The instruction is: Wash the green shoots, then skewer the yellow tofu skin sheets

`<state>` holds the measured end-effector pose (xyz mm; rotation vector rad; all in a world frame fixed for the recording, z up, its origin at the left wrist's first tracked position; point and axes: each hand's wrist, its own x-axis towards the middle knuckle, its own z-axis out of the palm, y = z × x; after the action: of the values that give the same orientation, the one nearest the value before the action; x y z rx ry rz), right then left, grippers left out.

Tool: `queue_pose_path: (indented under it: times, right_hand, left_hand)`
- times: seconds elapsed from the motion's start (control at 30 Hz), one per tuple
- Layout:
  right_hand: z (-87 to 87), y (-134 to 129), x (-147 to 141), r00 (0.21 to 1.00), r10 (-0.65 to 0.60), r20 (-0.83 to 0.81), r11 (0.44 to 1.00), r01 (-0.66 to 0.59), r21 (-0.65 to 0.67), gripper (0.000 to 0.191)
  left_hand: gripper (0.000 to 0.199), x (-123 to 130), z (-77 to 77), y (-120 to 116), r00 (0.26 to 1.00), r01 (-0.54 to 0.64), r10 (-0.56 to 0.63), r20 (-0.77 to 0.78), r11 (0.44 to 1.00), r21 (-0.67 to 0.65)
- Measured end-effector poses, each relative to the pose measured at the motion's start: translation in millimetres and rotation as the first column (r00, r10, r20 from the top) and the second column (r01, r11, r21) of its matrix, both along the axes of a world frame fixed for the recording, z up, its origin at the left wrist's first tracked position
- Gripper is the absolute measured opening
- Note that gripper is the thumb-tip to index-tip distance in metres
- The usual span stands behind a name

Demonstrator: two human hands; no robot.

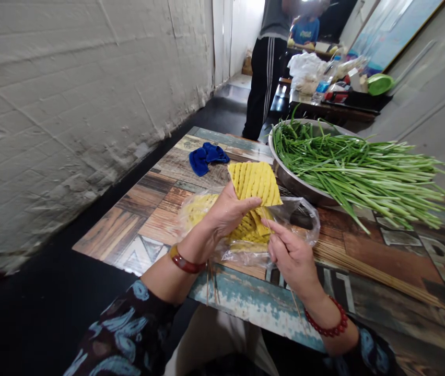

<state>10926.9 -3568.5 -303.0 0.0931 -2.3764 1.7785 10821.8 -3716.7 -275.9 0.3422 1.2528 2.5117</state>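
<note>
Held up over the table, a yellow, ridged flat slab [255,183] with slits in its surface is gripped by my left hand [232,209], thumb across its lower edge. My right hand [291,253] is closed, pinching a thin wooden skewer [295,303] whose upper end points toward the yellow pieces. Below both hands lies a clear plastic bag [311,222] with more yellow ridged pieces [246,230] in it. My left palm and part of the bag's contents are hidden behind the fingers and slab.
A metal basin [299,180] heaped with long green stalks [363,167] stands at right. A bundle of wooden skewers [367,266] lies on the patterned table [155,209], behind my right wrist. A blue cloth [207,156] lies further back. A person [267,68] stands beyond, near a cluttered second table.
</note>
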Motion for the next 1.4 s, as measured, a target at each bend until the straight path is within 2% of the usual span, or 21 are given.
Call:
queue_pose_path:
  times: [0.57,0.87,1.4]
  right_hand:
    - [-0.4,-1.4,-2.6,1.0,-0.015,-0.009,1.0,0.015,-0.003,0.036]
    - [-2.8,-0.3,-3.2,1.0,-0.013,-0.014,1.0,0.013,0.008,0.036]
    - [-3.4,1.0,-3.5,1.0,-0.012,-0.024,0.999,0.013,0.049,0.038]
  left_hand:
    - [0.053,6.7,0.9,5.2,1.0,0.006,-0.005,0.013,1.0,-0.03]
    - [0.048,7.7,5.8,4.3,0.997,-0.027,0.025,0.07,0.999,0.026]
    - [0.047,9.4,6.5,6.0,0.996,-0.009,0.008,0.093,1.0,0.01]
